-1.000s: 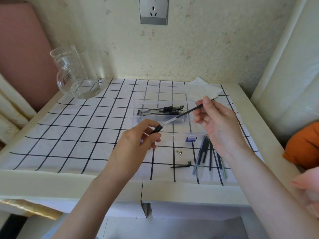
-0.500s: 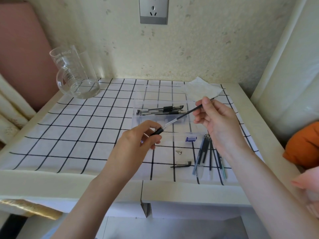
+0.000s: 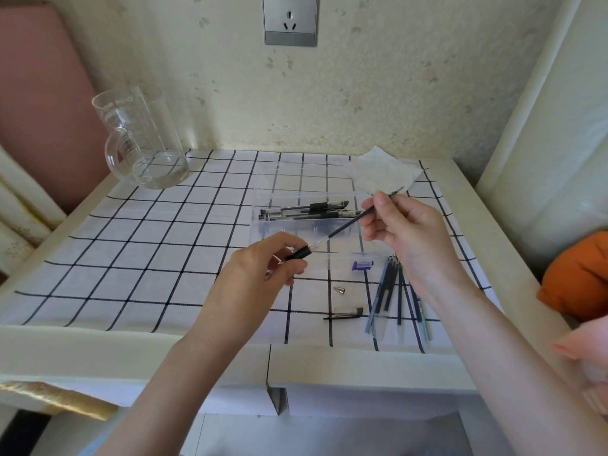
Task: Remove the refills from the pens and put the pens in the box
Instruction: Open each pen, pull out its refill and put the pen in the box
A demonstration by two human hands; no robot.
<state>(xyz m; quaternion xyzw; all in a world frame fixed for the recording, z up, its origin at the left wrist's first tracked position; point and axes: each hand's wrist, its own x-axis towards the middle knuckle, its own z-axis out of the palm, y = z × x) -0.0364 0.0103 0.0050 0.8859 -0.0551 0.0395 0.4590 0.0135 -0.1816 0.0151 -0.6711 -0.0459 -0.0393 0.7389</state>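
Head view: left hand (image 3: 260, 274) clamps pen (image 3: 301, 252), right hand (image 3: 408, 235) pinches refill (image 3: 348, 225), fingers closed on each, refill partly out. Held over box (image 3: 256, 205), probably so the emptied pen drops straight in.

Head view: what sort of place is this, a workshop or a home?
Most likely a home, not a workshop: a small table with a checked cloth against a papered wall with a socket, a glass mug on it, and soft orange fabric at the right.
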